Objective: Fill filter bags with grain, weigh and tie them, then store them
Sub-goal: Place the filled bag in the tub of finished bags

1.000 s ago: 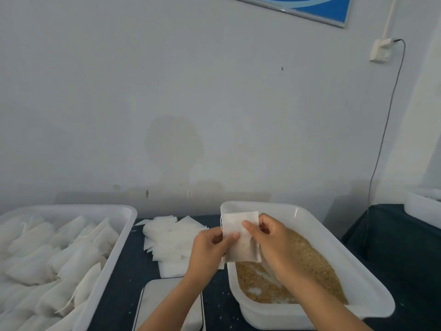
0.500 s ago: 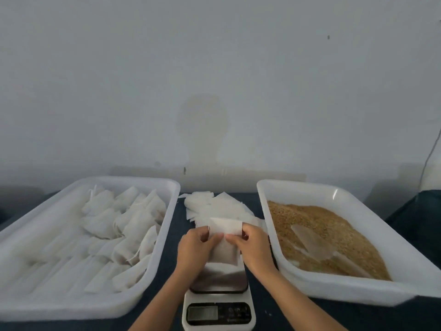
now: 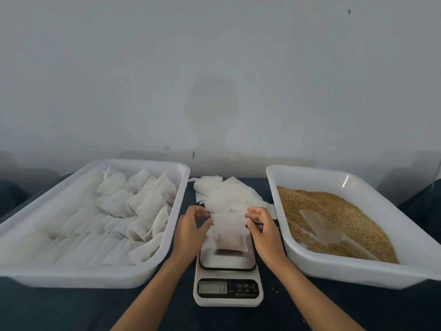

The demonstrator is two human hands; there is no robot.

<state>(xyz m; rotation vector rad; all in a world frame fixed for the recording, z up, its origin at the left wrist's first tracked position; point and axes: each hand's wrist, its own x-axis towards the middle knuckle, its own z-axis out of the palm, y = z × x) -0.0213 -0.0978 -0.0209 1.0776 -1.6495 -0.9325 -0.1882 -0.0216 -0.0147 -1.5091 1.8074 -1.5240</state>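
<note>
A white filter bag point(image 3: 228, 232) stands on the platform of a small white digital scale point(image 3: 228, 277) at the table's front centre. My left hand point(image 3: 191, 231) pinches the bag's upper left edge and my right hand point(image 3: 262, 229) pinches its upper right edge. Behind the scale lies a loose pile of empty flat filter bags point(image 3: 226, 194). The white tub on the right point(image 3: 338, 180) holds brown grain point(image 3: 334, 211) with a clear plastic scoop point(image 3: 322, 226) lying in it. The white tub on the left point(image 3: 133, 275) holds several filled, tied bags point(image 3: 133, 206).
A dark cloth point(image 3: 59, 309) covers the table. A plain grey wall point(image 3: 214, 80) rises directly behind the tubs. A few stray grains lie on the cloth right of the scale.
The view has tilted down and swung left, bringing the scale and left tub fully in. Both hands carried the bag from over the grain tub down onto the scale platform.
</note>
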